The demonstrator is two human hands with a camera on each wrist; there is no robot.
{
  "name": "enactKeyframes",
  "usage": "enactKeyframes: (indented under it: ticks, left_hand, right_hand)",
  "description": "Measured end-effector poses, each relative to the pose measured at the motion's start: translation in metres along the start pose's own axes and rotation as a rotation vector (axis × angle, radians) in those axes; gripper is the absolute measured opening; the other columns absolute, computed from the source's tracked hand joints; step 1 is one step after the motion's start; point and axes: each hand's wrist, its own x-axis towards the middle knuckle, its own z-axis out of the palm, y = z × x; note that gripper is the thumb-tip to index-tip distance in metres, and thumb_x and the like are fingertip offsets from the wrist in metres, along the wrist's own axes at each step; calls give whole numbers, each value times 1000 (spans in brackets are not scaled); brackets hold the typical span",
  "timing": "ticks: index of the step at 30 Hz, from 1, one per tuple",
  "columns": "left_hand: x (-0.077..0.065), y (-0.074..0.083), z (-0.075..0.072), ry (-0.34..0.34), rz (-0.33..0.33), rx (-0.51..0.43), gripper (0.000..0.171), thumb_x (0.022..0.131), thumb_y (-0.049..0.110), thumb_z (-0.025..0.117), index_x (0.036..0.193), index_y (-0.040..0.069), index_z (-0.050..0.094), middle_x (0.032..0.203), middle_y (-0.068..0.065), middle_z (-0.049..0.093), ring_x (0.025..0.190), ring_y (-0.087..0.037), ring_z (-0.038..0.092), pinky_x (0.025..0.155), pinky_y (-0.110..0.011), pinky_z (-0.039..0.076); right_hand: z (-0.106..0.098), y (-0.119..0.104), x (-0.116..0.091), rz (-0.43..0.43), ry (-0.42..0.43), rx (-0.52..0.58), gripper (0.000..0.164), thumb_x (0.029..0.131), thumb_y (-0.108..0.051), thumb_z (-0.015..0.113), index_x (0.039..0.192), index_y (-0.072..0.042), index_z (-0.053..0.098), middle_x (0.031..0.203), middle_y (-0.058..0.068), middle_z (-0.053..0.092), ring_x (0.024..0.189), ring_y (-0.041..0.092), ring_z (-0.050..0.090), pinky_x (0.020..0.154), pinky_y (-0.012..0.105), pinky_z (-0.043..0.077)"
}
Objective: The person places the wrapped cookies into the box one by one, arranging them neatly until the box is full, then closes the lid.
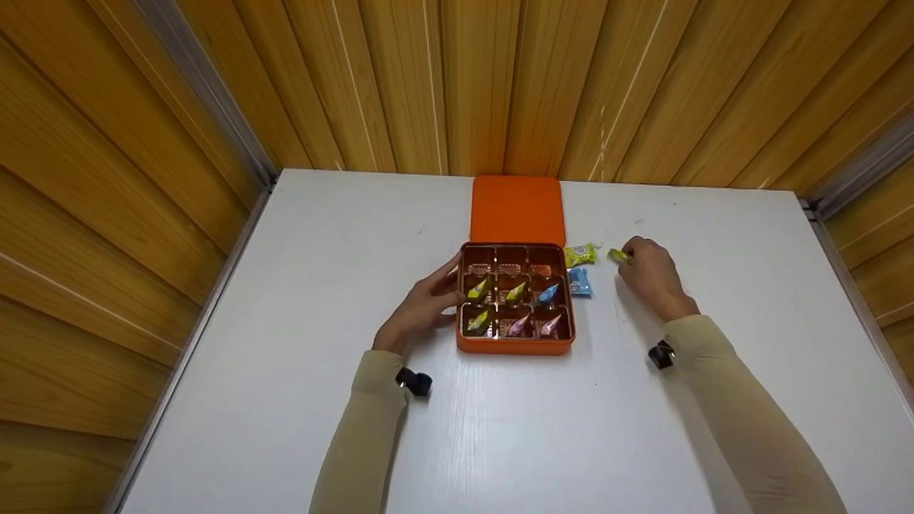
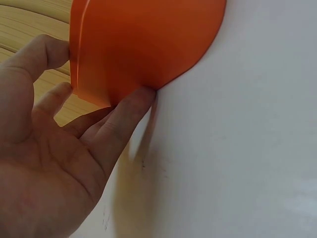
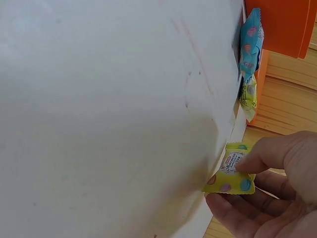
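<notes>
An orange tin box [image 1: 515,346] with a divided inner tray stands on the table. Wrapped candies, yellow, pink and one blue [image 1: 548,293], sit in its middle and near rows; the far row holds none. My left hand [image 1: 423,305] rests against the box's left side. In the left wrist view, its fingertips [image 2: 146,94] touch the orange wall. To the right of the box, my right hand [image 1: 651,275] pinches a yellow wrapped candy [image 3: 230,171] between thumb and fingers. Beside the box lie another yellow candy [image 1: 580,255] and a blue candy [image 1: 580,283].
Behind the box lies the orange lid [image 1: 518,207], near the table's back edge. A white table [image 1: 300,285] spreads under everything. Wood-patterned walls [image 1: 471,86] rise behind it and at both sides, with metal posts at the corners.
</notes>
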Motion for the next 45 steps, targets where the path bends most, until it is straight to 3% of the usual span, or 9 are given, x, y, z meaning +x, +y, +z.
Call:
enactKeyframes:
  ticks: [9,15,33,45]
  left_hand:
    - [-1,1,1,-6,-5,-41,80,102,10,65,166,43,33,165,-10,42,135,-32,58,97,-52,58]
    - [-2,1,1,-10,-1,-42,80,101,12,66,167,42,32,165,-10,42,139,-32,54,96,-51,59]
    - [-1,1,2,-10,5,-48,81,101,10,67,167,40,32,166,-10,41,142,-31,51,97,-51,59]
    - [-2,1,0,-20,-8,-69,78,103,12,68,167,41,33,167,-9,40,140,-30,54,98,-51,58]
  right_hand:
    - [-5,-3,-1,-28,27,13,24,98,6,63,120,17,61,118,35,62,112,49,60,97,61,50]
    - [-7,-6,-1,-48,42,14,22,99,5,63,118,14,61,117,34,63,110,48,61,96,60,50]
    - [-16,-28,1,-59,-23,42,22,101,4,62,121,11,62,118,30,63,108,43,60,97,59,51]
    - [-17,-41,2,-186,-2,58,19,98,5,65,116,11,64,111,31,67,105,44,63,93,58,52]
